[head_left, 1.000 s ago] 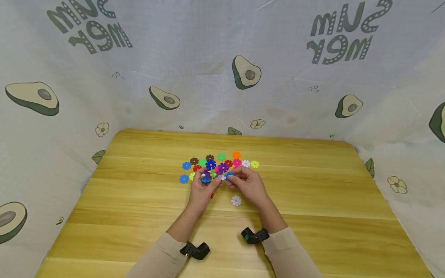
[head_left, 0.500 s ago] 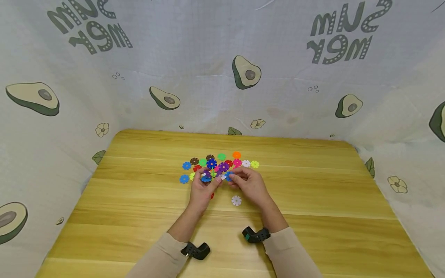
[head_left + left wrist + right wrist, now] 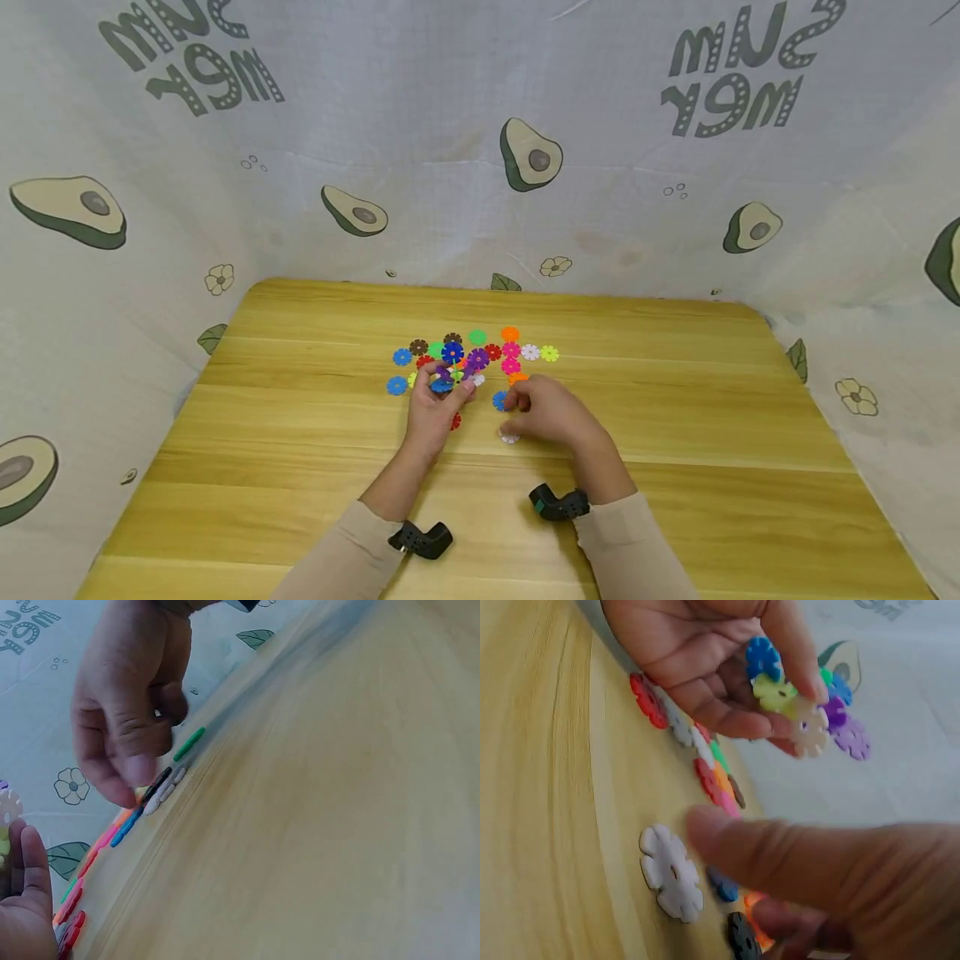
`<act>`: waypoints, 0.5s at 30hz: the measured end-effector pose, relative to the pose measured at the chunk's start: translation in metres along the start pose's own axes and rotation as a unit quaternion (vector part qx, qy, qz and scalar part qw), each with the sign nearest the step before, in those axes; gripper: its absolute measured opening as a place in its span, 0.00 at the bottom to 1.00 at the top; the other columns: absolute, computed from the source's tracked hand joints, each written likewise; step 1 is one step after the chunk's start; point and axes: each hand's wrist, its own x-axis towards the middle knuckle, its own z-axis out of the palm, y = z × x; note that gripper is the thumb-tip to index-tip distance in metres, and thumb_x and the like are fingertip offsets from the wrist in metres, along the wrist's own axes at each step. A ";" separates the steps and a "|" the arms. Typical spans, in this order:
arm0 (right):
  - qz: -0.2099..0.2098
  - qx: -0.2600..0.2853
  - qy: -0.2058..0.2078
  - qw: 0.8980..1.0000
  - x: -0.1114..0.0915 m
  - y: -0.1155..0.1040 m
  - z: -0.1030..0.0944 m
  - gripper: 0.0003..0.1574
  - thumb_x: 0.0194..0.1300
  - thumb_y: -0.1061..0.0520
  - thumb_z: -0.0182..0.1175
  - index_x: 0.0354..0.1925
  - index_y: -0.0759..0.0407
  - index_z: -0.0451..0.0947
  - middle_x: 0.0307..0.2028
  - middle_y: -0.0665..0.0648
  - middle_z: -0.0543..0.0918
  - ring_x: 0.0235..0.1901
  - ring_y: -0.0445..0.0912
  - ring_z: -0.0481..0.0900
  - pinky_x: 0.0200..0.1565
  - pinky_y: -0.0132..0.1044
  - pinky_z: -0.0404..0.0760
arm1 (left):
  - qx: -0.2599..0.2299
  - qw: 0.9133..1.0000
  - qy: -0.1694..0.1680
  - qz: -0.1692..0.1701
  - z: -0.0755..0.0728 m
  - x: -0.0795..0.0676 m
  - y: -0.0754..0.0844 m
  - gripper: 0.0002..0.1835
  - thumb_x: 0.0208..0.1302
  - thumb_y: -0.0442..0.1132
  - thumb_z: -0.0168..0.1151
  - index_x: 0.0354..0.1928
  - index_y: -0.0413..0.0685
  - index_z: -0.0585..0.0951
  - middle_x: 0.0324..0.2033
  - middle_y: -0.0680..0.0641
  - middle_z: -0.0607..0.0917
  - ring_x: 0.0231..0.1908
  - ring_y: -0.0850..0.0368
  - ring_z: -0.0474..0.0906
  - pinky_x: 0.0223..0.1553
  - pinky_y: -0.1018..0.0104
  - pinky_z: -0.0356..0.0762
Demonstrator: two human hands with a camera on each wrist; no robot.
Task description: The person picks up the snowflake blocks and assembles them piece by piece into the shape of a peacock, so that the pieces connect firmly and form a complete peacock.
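Note:
My left hand [image 3: 435,417] holds a cluster of joined flower-shaped plastic discs between thumb and fingers. In the right wrist view a cream disc [image 3: 810,729], a yellow-green disc [image 3: 774,693], a blue disc [image 3: 763,658] and a purple disc [image 3: 853,739] belong to it. My right hand [image 3: 555,412] hovers low over the table, thumb and fingers apart, nothing visible between them. Under its thumb lies a white disc [image 3: 671,874]. A blue disc [image 3: 500,401] is on the table by its fingertips, and an orange disc [image 3: 518,378] is partly covered by the hand.
Several loose discs are scattered beyond the hands, among them a yellow disc [image 3: 550,353], a brown disc [image 3: 418,347] and an orange disc [image 3: 510,333]. A red disc [image 3: 455,422] lies beside my left hand. The wooden table [image 3: 675,400] ends at a printed cloth [image 3: 450,167].
My right hand has moved away from the cluster, down and right, toward the white disc. The blue disc it pinched is no longer in its fingers. The left hand has barely moved.

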 end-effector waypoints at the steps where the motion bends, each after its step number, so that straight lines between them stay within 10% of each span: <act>1: 0.000 -0.015 -0.021 1.000 -0.001 -0.002 0.000 0.14 0.53 0.53 0.80 0.34 0.52 0.84 0.31 0.50 0.81 0.33 0.45 0.74 0.38 0.37 0.78 | 0.003 1.000 -0.002 0.000 0.000 0.000 0.000 0.25 0.66 0.28 0.66 0.61 0.41 0.68 0.40 0.50 0.82 0.34 0.56 0.89 0.46 0.71 0.88; 5: -0.008 -0.050 -0.047 0.998 -0.003 -0.005 0.000 0.13 0.55 0.53 0.79 0.33 0.52 0.82 0.29 0.49 0.80 0.31 0.44 0.74 0.37 0.36 0.78 | 0.000 1.000 -0.012 -0.006 0.001 0.000 0.000 0.27 0.65 0.27 0.66 0.63 0.43 0.67 0.38 0.53 0.83 0.33 0.59 0.88 0.44 0.73 0.87; 9: 0.005 0.060 0.013 0.998 0.000 -0.004 0.001 0.11 0.64 0.54 0.72 0.36 0.56 0.79 0.30 0.52 0.82 0.29 0.43 0.78 0.34 0.34 0.82 | -0.012 1.000 -0.024 -0.008 0.001 0.000 0.000 0.31 0.65 0.26 0.66 0.66 0.42 0.64 0.37 0.54 0.85 0.33 0.62 0.87 0.45 0.73 0.87; 15: -0.002 0.311 0.062 0.948 0.004 0.002 -0.002 0.10 0.71 0.60 0.64 0.44 0.66 0.76 0.35 0.61 0.88 0.35 0.52 0.90 0.40 0.43 0.92 | 0.003 1.000 -0.027 -0.013 0.000 -0.001 0.001 0.34 0.67 0.31 0.67 0.71 0.45 0.64 0.36 0.52 0.86 0.36 0.59 0.88 0.47 0.72 0.87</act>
